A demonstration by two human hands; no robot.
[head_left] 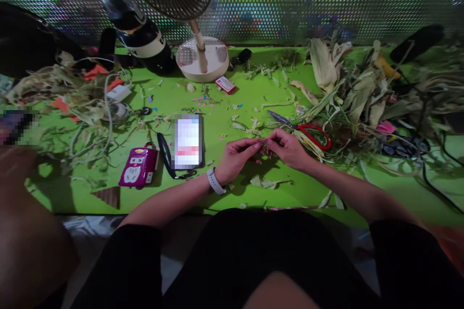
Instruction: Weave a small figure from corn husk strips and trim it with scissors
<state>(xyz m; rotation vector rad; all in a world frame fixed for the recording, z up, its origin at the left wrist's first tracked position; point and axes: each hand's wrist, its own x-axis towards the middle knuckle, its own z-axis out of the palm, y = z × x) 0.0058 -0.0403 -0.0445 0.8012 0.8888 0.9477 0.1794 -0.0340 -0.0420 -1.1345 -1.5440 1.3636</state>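
Note:
My left hand [235, 157], with a pale band on its wrist, is closed in a pinch over the green table [203, 193]. Its fingertips meet those of my right hand [286, 148], which is also closed in a pinch. Between them is something small and thin, too small to make out. Red-handled scissors [314, 136] lie just beyond my right hand, their blades pointing left. Below the hands lies a dry leaf scrap [266, 182]. Pale plant scraps [253, 128] are scattered past the fingertips.
A phone [187, 142] with a lit screen and a purple power socket [138, 167] lie to the left. Behind stand a fan [203, 60] and a large dark bottle [145, 41]. Dried corn husks [324, 65] pile up at right. Another person's arm [25, 222] reaches in at far left.

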